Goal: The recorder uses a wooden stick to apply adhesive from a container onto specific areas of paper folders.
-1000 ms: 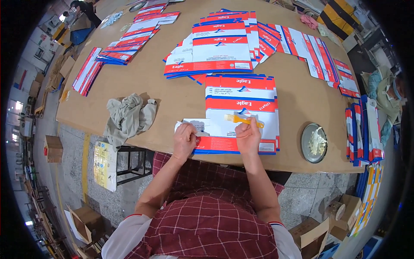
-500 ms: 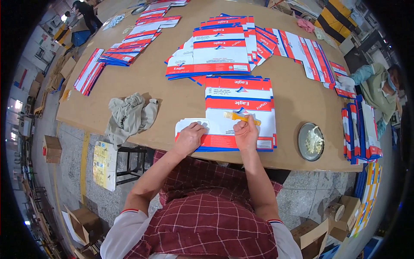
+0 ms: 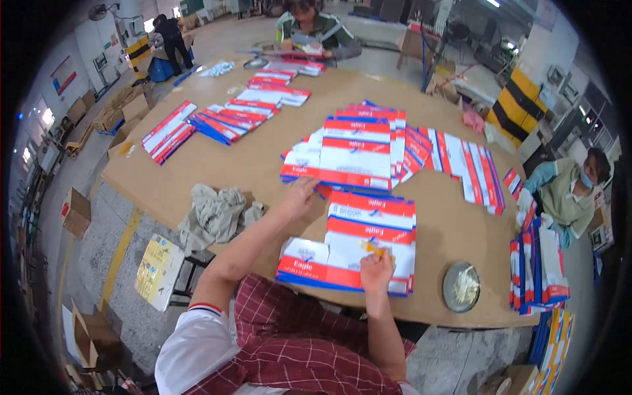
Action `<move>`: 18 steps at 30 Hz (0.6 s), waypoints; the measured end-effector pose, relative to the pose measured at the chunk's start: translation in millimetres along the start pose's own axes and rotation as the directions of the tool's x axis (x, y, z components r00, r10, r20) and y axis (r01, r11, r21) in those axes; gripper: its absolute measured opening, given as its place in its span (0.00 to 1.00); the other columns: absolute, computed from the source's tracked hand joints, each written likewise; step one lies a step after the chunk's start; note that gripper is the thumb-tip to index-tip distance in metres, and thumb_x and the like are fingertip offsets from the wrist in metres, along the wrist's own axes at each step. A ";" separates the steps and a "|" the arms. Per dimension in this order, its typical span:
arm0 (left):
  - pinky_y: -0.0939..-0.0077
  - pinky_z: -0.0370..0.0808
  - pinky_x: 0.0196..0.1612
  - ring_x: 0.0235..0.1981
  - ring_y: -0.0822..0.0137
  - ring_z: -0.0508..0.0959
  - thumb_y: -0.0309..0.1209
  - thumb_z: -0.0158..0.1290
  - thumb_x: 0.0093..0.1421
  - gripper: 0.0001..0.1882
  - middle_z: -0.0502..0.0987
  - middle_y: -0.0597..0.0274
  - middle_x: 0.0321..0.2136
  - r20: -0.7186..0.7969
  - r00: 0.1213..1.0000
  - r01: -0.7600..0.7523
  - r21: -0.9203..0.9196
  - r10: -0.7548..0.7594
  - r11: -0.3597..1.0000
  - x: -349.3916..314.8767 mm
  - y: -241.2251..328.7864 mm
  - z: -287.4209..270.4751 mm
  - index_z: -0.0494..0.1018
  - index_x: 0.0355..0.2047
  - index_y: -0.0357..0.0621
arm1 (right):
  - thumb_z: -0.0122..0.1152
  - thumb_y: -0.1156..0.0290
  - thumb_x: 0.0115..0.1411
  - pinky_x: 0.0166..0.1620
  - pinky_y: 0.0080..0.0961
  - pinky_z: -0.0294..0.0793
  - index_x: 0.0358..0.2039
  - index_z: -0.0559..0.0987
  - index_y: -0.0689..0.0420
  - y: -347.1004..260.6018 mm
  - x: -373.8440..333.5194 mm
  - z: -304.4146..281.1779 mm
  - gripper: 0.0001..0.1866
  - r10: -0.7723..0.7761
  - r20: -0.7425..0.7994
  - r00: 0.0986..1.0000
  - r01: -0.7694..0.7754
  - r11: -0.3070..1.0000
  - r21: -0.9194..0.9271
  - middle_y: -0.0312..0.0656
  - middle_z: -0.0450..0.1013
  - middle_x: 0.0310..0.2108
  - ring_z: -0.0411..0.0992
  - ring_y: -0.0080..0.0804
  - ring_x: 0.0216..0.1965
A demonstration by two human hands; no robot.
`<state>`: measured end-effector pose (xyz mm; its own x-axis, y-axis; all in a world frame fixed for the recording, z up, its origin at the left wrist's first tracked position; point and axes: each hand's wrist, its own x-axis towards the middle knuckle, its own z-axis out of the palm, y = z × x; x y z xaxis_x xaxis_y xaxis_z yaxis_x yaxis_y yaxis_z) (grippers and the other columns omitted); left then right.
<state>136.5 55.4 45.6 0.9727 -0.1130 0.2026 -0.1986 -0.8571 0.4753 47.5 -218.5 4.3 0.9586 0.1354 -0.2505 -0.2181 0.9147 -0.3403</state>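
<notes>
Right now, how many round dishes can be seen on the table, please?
2. The near dish, holding a pale substance, is to the right of the person's right hand; the far dish is near the table's far edge, left of centre. Others may be hidden.

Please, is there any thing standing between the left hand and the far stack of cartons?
Nothing visible stands between them: the left hand has its fingertips at the near left edge of the far stack; contact is unclear. The brush, in the right hand, is off to the right, over the near stack.
</notes>
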 end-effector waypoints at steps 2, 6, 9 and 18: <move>0.51 0.57 0.54 0.57 0.53 0.58 0.40 0.55 0.47 0.34 0.58 0.50 0.55 -0.132 0.989 -0.018 0.305 0.061 0.952 27.8 -17.4 -3.9 0.57 0.54 0.49 | 0.49 0.59 0.59 0.25 0.20 0.56 0.26 0.71 0.47 3.1 1.6 -1.7 0.09 0.010 -0.051 0.999 -0.010 1.000 -0.004 0.28 0.60 0.16 0.56 0.19 0.18; 0.56 0.59 0.54 0.56 0.53 0.60 0.42 0.57 0.45 0.35 0.60 0.51 0.54 0.012 1.000 -0.003 0.422 -0.003 0.907 58.3 -55.7 7.5 0.59 0.53 0.48 | 0.50 0.59 0.58 0.25 0.19 0.56 0.27 0.70 0.47 -16.4 -27.9 10.6 0.08 -0.029 -0.066 0.997 0.025 0.997 -0.067 0.25 0.56 0.14 0.53 0.18 0.18; 0.59 0.68 0.47 0.48 0.53 0.70 0.40 0.56 0.47 0.25 0.70 0.50 0.45 0.134 0.986 -0.143 0.370 0.100 0.918 71.6 -73.3 8.6 0.68 0.45 0.45 | 0.48 0.59 0.59 0.25 0.18 0.55 0.28 0.69 0.48 -30.7 -30.3 7.1 0.08 -0.016 0.067 0.998 0.023 0.994 -0.103 0.25 0.54 0.13 0.53 0.17 0.17; 0.53 0.68 0.47 0.50 0.54 0.67 0.37 0.54 0.47 0.28 0.67 0.51 0.47 -0.080 0.970 -0.191 0.323 0.228 0.927 63.6 -65.4 -14.5 0.62 0.49 0.45 | 0.38 0.60 0.64 0.21 0.18 0.53 0.31 0.71 0.51 -36.0 -35.7 30.9 0.13 0.008 0.207 0.978 -0.006 1.000 -0.011 0.28 0.52 0.10 0.50 0.18 0.13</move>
<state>209.6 111.6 39.8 0.8889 -0.2649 0.3739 -0.3312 -0.9352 0.1249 26.7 -244.5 53.5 0.9740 0.2186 -0.0602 -0.2257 0.9096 -0.3488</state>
